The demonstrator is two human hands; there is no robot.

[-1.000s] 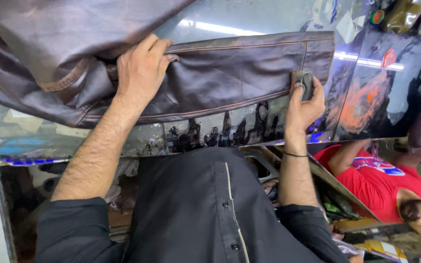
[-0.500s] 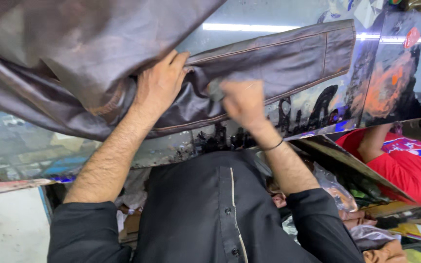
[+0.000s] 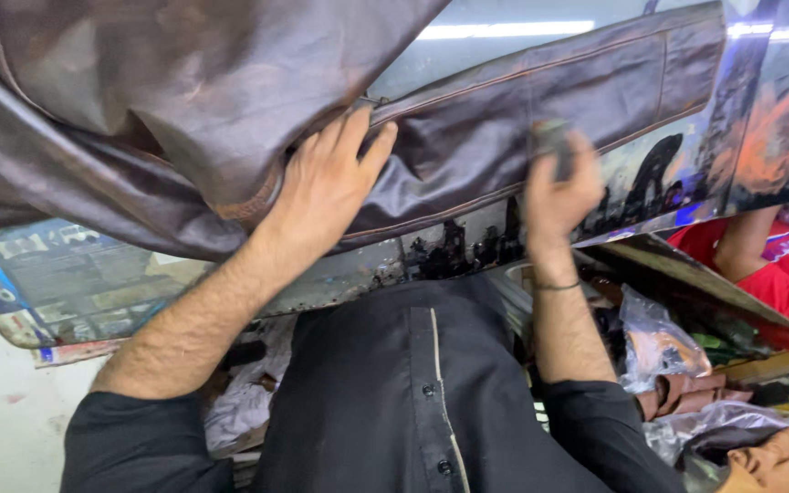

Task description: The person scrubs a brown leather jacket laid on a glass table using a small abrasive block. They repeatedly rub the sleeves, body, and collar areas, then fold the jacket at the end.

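Overhead, left hand [image 3: 326, 187] flat on brown leather jacket [image 3: 522, 119], right hand [image 3: 557, 187] apparently gripping small dark tool [image 3: 551, 137]

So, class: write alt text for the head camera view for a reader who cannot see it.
A person's left hand presses flat on a dark brown leather garment spread over a glossy printed table, while the right hand holds a small dark object, blurred, against its stitched strip.

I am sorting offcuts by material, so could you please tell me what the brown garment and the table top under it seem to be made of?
The brown garment looks like leather or a leather-like sheet: smooth, semi-gloss, softly creased, with stitched seams; which of the two cannot be told. The left hand presses it flat. The table top seems a hard board under a glossy printed covering, since it mirrors the ceiling light. The right hand holds a small blurred tool.
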